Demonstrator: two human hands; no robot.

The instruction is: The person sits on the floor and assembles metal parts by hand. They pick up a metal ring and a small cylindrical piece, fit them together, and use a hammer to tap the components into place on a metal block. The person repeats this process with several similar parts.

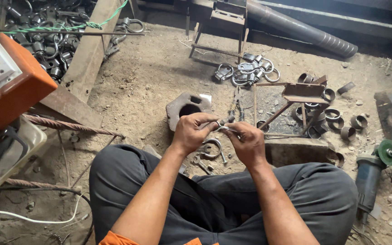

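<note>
Above the person's crossed legs, the left hand (191, 132) and right hand (247, 141) are both pinched on a small metal shackle (223, 128) held between them. Below it, a loose shackle (211, 148) and bolts (203, 165) lie on the dirt floor (146, 86). Farther out sit a shackle pile (247, 70), metal rings (336, 119) and an angle grinder (374, 174).

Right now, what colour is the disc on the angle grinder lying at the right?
Green; the disc shows best in the head view.
</note>
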